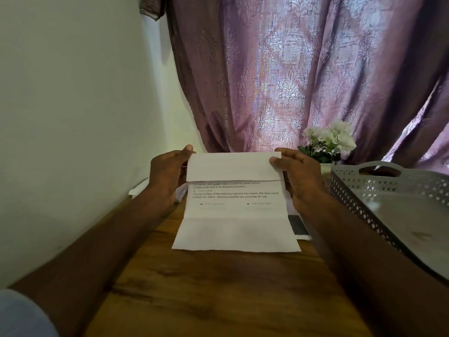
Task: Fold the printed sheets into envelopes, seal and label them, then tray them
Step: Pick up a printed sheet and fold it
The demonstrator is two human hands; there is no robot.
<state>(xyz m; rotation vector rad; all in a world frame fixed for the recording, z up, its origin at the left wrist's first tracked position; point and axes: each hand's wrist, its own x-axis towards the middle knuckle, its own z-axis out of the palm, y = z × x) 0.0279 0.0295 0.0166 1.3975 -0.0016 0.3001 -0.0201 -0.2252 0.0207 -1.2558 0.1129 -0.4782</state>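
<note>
A printed sheet (237, 215) lies on the wooden table (218, 295), creased across its lower third, with its top part folded down toward me as a blank flap. My left hand (167, 173) pinches the flap's left end, thumb on top. My right hand (296, 173) pinches the right end the same way. The printed text shows below the flap. A grey perforated tray (398, 203) with a handle slot stands at the right, holding nothing that I can see.
More white papers (138, 190) lie behind my left hand against the wall. A dark flat object on white paper (297, 224) peeks out right of the sheet. A pot of white flowers (328, 142) stands before the purple curtain.
</note>
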